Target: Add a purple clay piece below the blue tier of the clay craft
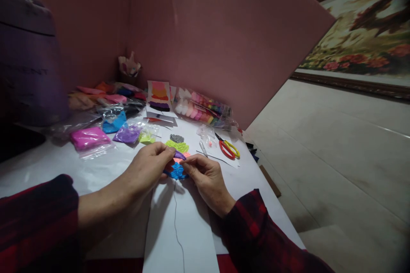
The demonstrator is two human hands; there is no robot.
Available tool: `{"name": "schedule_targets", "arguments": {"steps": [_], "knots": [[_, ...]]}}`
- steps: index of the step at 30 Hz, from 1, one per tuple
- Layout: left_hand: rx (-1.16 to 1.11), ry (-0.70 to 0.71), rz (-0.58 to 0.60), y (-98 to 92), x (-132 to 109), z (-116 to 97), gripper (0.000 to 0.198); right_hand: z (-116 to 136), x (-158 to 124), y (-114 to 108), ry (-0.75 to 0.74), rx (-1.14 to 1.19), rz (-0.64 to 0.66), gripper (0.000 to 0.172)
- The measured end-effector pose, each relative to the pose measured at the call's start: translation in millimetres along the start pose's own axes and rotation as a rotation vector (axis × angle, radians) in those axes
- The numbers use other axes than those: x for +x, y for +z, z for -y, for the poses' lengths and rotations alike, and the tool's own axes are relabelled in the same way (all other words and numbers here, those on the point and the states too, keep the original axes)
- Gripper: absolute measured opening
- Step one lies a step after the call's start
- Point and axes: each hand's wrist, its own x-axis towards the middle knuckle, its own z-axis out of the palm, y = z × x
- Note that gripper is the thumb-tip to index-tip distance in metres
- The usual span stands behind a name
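Note:
A small strip of purple modelling clay [180, 155] is pinched between my two hands, above a sheet of white paper [179, 230]. My left hand [150, 164] grips its left end with thumb and fingers. At its right end, the thumb and index finger of my right hand [204, 175] are closed on it. Beneath lies a textured clay picture in bands: grey clay [177, 138] at the top, yellow-green clay [177, 146], a salmon band partly hidden by the purple strip, and blue clay [177, 170] nearest me. A thin drawn line runs down the paper from the blue part.
Scissors [228, 148] with red and yellow handles and a small pointed tool [203, 148] lie right. Bags of pink clay [90, 138], purple clay [127, 134] and blue clay [114, 123] sit left. A multicoloured clay pack [201, 108] and a colour-striped card [159, 96] stand behind.

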Motion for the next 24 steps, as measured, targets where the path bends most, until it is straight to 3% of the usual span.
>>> {"name": "schedule_targets", "arguments": {"steps": [11, 24], "knots": [[0.008, 0.018, -0.006, 2.4, 1.2, 0.3, 0.019, 1.1, -0.6, 0.0, -0.006, 0.069, -0.008, 0.011], [-0.028, 0.032, -0.017, 0.6, 0.8, -0.3, 0.017, 0.2, -1.1, -1.9, -0.007, -0.043, 0.024, 0.009]]}}
